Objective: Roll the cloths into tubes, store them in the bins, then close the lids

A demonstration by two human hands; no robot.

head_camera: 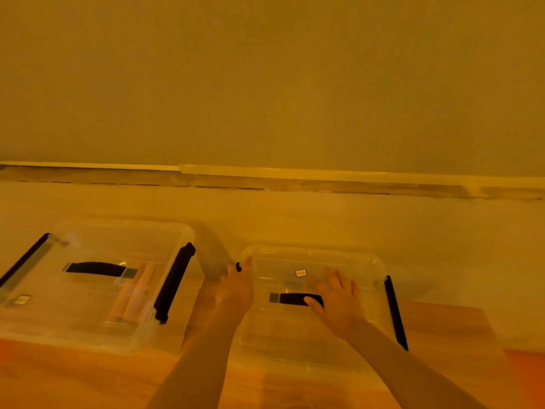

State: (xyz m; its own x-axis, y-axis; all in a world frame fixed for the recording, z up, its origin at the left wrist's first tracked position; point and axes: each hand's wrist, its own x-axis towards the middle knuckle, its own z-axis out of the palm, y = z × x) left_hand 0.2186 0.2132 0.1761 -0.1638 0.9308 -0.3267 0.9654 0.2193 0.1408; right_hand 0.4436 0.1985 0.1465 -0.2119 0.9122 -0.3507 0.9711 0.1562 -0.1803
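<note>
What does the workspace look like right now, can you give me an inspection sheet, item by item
Surface: wooden table, pale floor beyond it.
Job's things: left bin, lid on, side latches black, rolled cloths visible inside. Right bin, lid on; contents cannot be told.
Clutter: nothing seen.
Hands: left hand at the right bin's left edge, by its latch; right hand flat on the lid, fingers spread, thumb over the black handle.
Cables: nothing seen.
Surroundings: plain wall with a baseboard.
</note>
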